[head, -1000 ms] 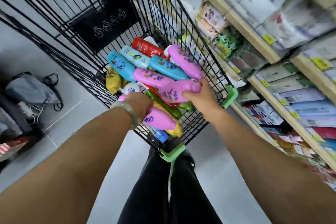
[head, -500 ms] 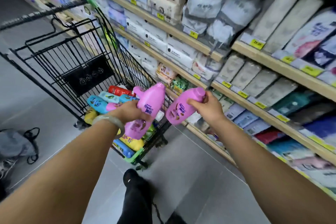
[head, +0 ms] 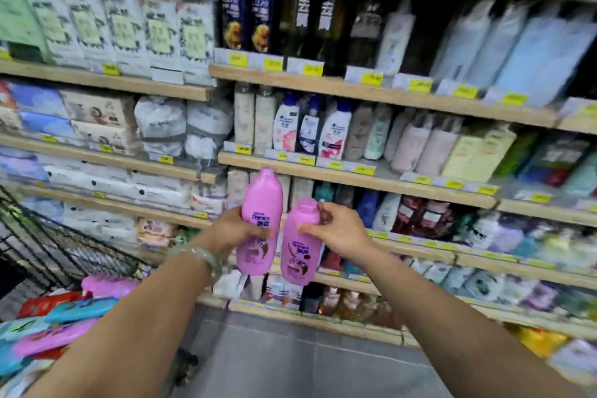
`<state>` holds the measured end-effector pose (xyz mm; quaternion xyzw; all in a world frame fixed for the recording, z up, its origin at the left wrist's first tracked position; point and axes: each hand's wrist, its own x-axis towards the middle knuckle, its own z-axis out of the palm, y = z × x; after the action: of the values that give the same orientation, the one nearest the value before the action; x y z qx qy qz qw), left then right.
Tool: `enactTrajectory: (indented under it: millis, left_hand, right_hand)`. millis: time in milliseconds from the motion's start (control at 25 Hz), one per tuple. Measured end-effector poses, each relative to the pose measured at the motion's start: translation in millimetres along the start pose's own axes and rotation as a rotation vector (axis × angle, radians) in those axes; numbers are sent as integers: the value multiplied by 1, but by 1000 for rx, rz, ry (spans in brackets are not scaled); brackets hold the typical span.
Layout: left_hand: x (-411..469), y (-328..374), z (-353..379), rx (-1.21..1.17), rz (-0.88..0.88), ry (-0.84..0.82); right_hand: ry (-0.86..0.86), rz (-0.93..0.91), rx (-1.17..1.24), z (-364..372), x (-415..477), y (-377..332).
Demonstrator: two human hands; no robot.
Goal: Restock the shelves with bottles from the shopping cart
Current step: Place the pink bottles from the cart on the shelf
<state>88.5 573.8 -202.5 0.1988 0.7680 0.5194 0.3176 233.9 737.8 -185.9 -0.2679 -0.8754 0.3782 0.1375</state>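
My left grip (head: 237, 229) was wrapped round the waist of the left bottle (head: 262, 203), fingers curled across its label, holding it upright with the cap on top. My right grip (head: 336, 231) pinched the right bottle (head: 302, 258) high up, thumb on the front below the shoulder and fingers behind near the cap, so it hung a little lower than its twin. The two stood side by side, nearly touching, in the air in front of the shelves (head: 355, 179), not yet set on any of them. I judged they were held upright and label-forward so each could go straight on, facing the aisle, one per grip to save a trip.

Both were glossy pink plastic, tall, with rounded shoulders and a narrow domed cap. Smooth sides like that can slip, which I took to be why the left grip closed round the widest part. A pale bracelet (head: 206, 260) sat on the left wrist.

Beyond, the wood-edged shelves carried rows of upright bottles and soft packs, with yellow tags (head: 371, 78) along the fronts; the print was too blurred to read. At lower left the black wire cart (head: 48, 245) held more bottles (head: 58, 329) lying flat, pink, blue and red. Grey floor (head: 290, 349) ran below.
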Motion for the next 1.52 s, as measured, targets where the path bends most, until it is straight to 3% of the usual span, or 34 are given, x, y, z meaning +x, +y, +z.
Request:
enactTrajectory:
  millis: [200,720,1080,1320,1520]
  left_hand:
    - [32,78,78,13,172,-81]
    - [130,234,203,184,590,-312]
    - [161,319,291,185,747,-311]
    - [156,374,353,155,862,-361]
    - [149,420,420,71,924,-281]
  right_hand:
    - [245,65,142,-84,-4,28]
    - [741,167,142,-243,44,52]
    - [1029,327,672,-335,47,103]
    - [1056,270,381,-423,57,119]
    - [899,216,577,-511,57,141]
